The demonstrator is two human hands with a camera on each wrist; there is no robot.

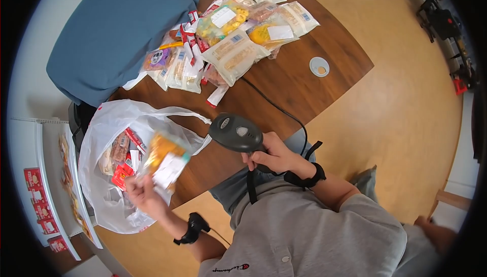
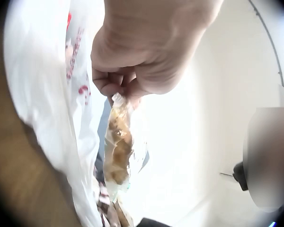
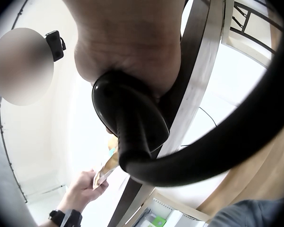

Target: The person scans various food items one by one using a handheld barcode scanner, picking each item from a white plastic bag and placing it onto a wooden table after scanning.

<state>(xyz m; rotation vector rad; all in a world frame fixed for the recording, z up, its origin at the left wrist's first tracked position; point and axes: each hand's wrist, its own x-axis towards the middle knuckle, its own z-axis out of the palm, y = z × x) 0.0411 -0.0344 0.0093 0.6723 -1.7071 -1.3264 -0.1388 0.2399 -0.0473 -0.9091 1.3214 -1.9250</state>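
Observation:
My right hand (image 1: 274,154) grips the handle of a black barcode scanner (image 1: 235,132) in front of my body, its head tipped to the left. In the right wrist view, the thick cable (image 3: 194,165) curves out of the handle's base. Over the plastic bag, my left hand (image 1: 145,196) pinches an orange-and-clear snack packet (image 1: 165,158) by one edge. A white label faces up on this packet, which is slightly blurred. From the left wrist view, the packet (image 2: 119,149) hangs edge-on from the fingertips, brown pieces showing through the film.
The white plastic bag (image 1: 99,191) holds several snack packets. More snack packets (image 1: 236,51) are heaped on the wooden table (image 1: 329,89), beside a blue cloth cover (image 1: 119,33). A round white disc (image 1: 319,67) lies nearer the table corner. Shelves with red boxes (image 1: 38,196) stand left.

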